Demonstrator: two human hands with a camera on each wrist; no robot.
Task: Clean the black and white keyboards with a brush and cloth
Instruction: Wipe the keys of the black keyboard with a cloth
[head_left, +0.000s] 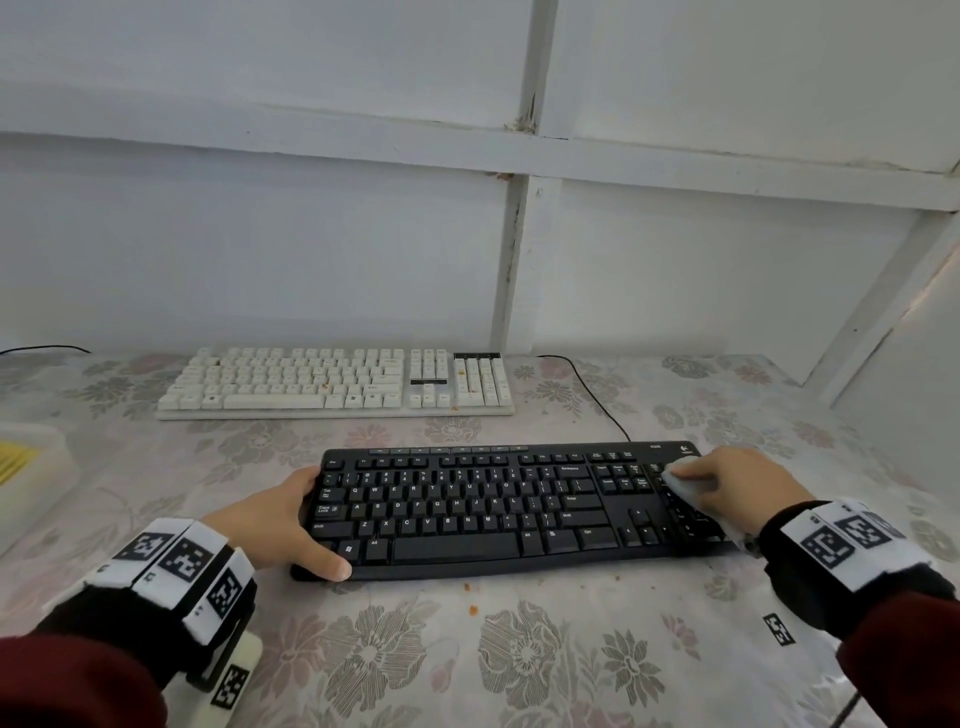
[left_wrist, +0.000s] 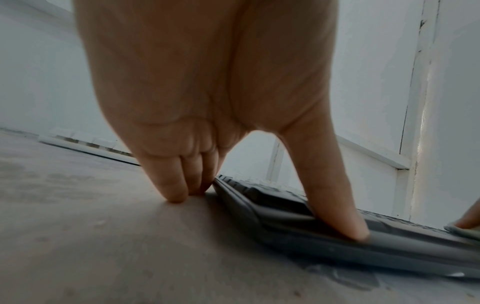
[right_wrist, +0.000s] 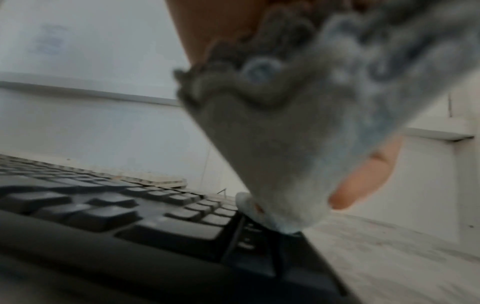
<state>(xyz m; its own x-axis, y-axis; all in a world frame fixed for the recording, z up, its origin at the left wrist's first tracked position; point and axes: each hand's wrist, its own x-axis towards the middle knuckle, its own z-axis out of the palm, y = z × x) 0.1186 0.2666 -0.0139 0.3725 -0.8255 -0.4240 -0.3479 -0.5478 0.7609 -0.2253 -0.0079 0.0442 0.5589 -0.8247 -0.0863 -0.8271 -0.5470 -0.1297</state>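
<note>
The black keyboard (head_left: 493, 509) lies near me on the flowered tablecloth. My left hand (head_left: 285, 519) braces its left end: the thumb (left_wrist: 337, 216) lies on the front rim and straight fingers (left_wrist: 174, 185) touch the cloth beside the edge of the black keyboard (left_wrist: 337, 253). My right hand (head_left: 727, 483) grips a pale blue-grey cloth (head_left: 691, 488) and presses it on the number pad at the right end. In the right wrist view the cloth (right_wrist: 285, 154) covers the fingers, and only the thumb (right_wrist: 363, 181) shows. The white keyboard (head_left: 332, 382) lies behind, with orange crumbs on its keys. No brush is in view.
A translucent box (head_left: 31, 467) with something yellow in it stands at the left edge. Orange crumbs (head_left: 472, 608) lie on the tablecloth (head_left: 519, 665) in front of the black keyboard. A black cable (head_left: 592, 395) runs from the wall to that keyboard. White panelled walls close off the back and right.
</note>
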